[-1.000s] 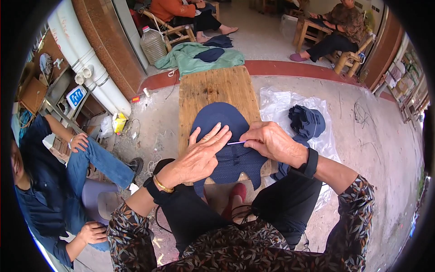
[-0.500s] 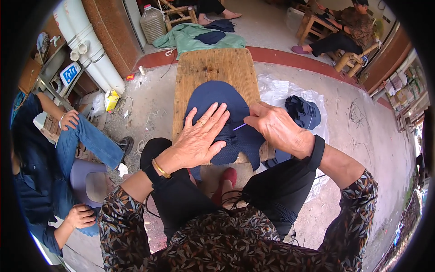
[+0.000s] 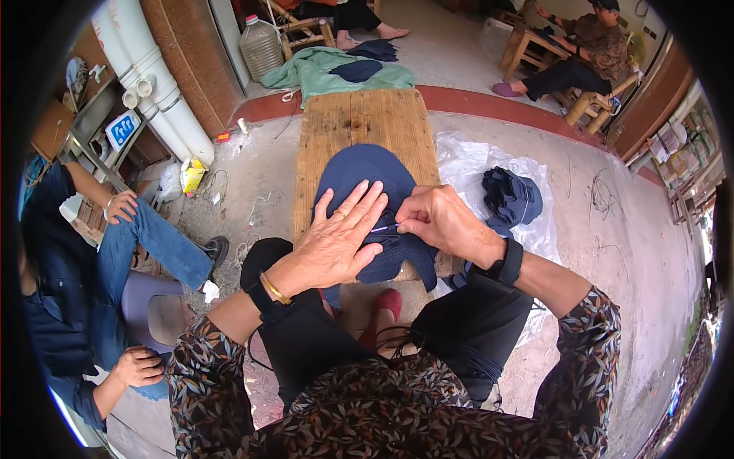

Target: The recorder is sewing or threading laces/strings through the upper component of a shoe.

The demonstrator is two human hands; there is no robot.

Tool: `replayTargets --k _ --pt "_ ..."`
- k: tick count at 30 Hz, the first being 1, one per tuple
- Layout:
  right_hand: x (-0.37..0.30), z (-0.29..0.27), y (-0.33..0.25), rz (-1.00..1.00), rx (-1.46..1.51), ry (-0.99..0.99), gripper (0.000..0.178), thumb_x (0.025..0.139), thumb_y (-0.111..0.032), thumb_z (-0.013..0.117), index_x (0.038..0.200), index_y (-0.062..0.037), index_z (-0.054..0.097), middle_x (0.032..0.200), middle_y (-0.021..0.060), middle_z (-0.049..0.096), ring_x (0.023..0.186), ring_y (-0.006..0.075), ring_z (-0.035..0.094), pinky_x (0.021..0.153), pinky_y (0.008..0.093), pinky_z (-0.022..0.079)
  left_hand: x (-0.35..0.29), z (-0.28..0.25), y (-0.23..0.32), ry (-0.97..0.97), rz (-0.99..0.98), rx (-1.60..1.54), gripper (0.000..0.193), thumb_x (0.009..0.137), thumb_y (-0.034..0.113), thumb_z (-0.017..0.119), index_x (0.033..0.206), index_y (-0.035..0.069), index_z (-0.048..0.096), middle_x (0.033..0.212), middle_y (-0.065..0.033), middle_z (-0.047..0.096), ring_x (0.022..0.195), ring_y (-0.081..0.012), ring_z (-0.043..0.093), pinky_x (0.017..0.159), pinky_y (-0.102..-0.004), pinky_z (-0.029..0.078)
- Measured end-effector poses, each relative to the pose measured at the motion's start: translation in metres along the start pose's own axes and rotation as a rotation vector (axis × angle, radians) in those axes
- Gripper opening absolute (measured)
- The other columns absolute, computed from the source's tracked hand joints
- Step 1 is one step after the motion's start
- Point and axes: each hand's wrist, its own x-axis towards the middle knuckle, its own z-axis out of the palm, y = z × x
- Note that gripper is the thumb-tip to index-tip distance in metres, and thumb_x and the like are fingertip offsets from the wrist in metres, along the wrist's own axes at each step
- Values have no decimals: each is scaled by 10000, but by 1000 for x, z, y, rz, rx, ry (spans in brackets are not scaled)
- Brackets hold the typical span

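A navy fabric piece [image 3: 372, 163] with a rounded far end and a textured, lobed near end lies on a wooden bench [image 3: 325, 126] in front of me. My left hand [image 3: 332, 239] rests flat on its left part, fingers stretched out and thumb spread. Over its right part, my right hand [image 3: 442, 219] pinches a thin purple stick-like tool [image 3: 382, 228] between thumb and fingers. The tool's tip reaches a dark strip or slit in the middle of the fabric, by my left fingertips. Whether the tip goes through the cloth I cannot tell.
Right of the bench, a stack of navy pieces [image 3: 514, 195] lies on clear plastic sheeting [image 3: 489, 153]. A green cloth [image 3: 313, 69] with dark pieces on it lies beyond the bench. One person [image 3: 65, 306] sits close at left; others sit farther back.
My right hand has moved left and slightly down, taking the purple tool's tip to the middle of the fabric. My left hand stays flat in place.
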Motion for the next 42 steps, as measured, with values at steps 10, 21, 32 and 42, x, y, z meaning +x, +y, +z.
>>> replayTargets --k 10,21,32,42 --pt "-5 0 -4 12 -62 38 97 789 2 769 861 25 709 770 200 696 727 336 710 658 395 552 -1 -2 0 3 -1 10 760 993 371 512 1616 59 210 1706 -128 134 1576 -278 126 1216 -588 89" --pt "28 -1 -11 314 -251 -87 233 816 -243 744 780 -13 747 681 173 690 665 318 697 656 420 547 0 1 -1 23 27 16 757 991 391 526 1596 26 255 1695 -148 166 1567 -294 158 1199 -627 128" --pt "39 0 10 240 -215 -46 329 902 -252 669 791 55 709 642 182 659 576 230 652 575 389 535 -2 0 -3 24 27 7 751 1005 391 513 1600 20 242 1700 -144 150 1572 -296 137 1205 -625 100" --pt "4 1 3 191 5 -50 173 831 -64 790 947 25 697 829 146 735 779 223 724 713 345 578 -2 1 0 1 16 -1 775 997 372 517 1616 37 193 1704 -147 128 1576 -299 122 1204 -615 102"
